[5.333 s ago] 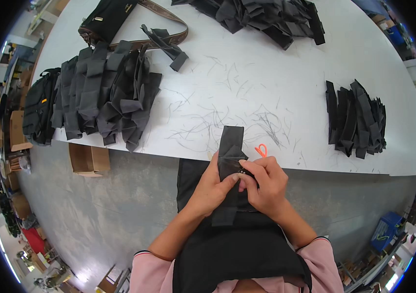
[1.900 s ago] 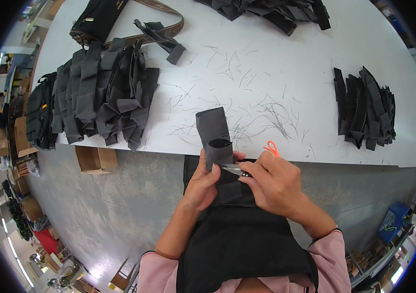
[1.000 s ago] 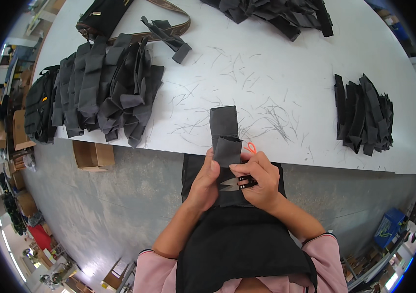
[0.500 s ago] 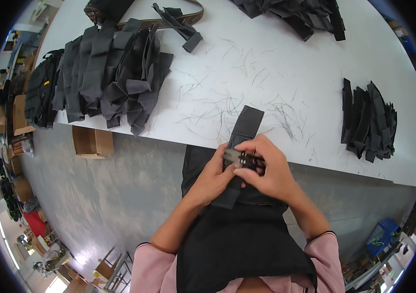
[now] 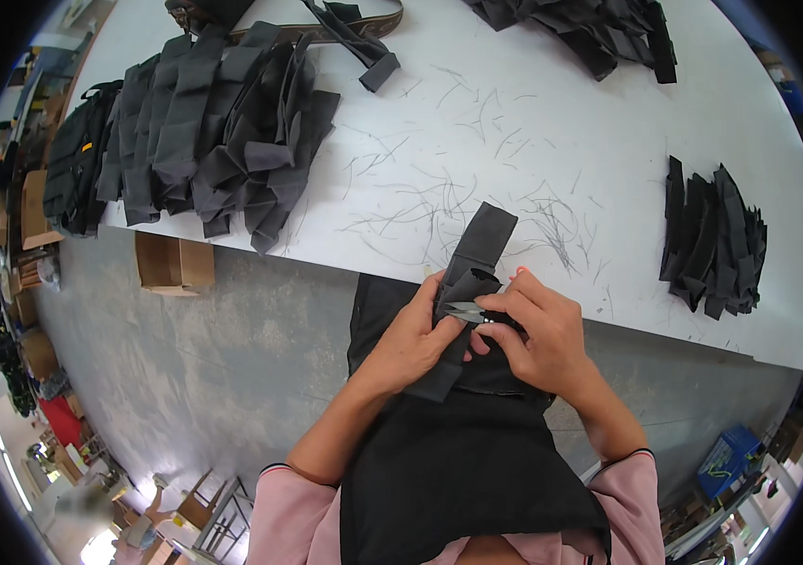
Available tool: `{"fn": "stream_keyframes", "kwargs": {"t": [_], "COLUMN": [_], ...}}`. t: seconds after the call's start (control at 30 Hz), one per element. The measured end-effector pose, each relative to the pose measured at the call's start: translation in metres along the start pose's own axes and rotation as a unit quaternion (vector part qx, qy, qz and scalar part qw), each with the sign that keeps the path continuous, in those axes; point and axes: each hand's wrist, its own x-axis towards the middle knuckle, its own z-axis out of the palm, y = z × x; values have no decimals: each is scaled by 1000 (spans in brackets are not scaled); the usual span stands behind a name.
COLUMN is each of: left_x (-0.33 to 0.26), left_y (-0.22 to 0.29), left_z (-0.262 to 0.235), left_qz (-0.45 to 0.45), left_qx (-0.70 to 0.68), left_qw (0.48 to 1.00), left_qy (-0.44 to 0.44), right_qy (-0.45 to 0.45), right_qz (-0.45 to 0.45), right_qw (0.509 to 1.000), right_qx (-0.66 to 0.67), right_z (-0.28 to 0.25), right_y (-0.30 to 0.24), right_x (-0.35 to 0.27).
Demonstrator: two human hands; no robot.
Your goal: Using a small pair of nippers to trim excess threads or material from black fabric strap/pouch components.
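Note:
My left hand (image 5: 409,337) is closed on a dark grey fabric strip (image 5: 486,235), held slantwise over my lap near the table's front edge. The strip's upper end lies over the table edge; its lower end hangs below my fingers. In my right hand (image 5: 549,331) is a small pair of thread snips (image 5: 463,312), gripped between thumb and fingers. Their pale metal blades point left and lie against the middle of the strip, close to my left thumb. My right fingers cover most of the snips' handle. A black apron (image 5: 467,471) covers my lap.
The white table (image 5: 401,122) bears loose cut threads (image 5: 552,221). Strips lie in a large pile (image 5: 203,132) at left, another pile (image 5: 580,33) at the back and a smaller pile (image 5: 714,245) at right. A black backpack (image 5: 81,160) stands far left; a cardboard box (image 5: 175,264) is below the table edge.
The snips have turned, and their blades now show more plainly against the strip. My right hand has shifted slightly right. A fold of the strip now stands up beside the blades.

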Motion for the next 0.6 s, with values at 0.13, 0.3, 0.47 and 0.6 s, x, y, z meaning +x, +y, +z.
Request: {"fn": "stream_keyframes", "kwargs": {"t": [0.13, 0.3, 0.47, 0.6], "left_x": [-3, -5, -7, -7], "left_y": [0, 0, 3, 5], "left_z": [-8, -8, -6, -6], "left_qz": [-18, -14, -10, -13], "left_qx": [3, 13, 29, 37], "left_qw": [999, 998, 997, 995], "left_qy": [-43, -67, -76, -96], "right_qy": [-1, -7, -5, -13], "right_qz": [-55, -82, -114, -97], "right_qw": [998, 997, 993, 995], "right_qx": [6, -11, -35, 3], "right_z": [-1, -3, -7, -6], "right_y": [5, 5, 6, 9], "right_x": [2, 4, 2, 3]}}
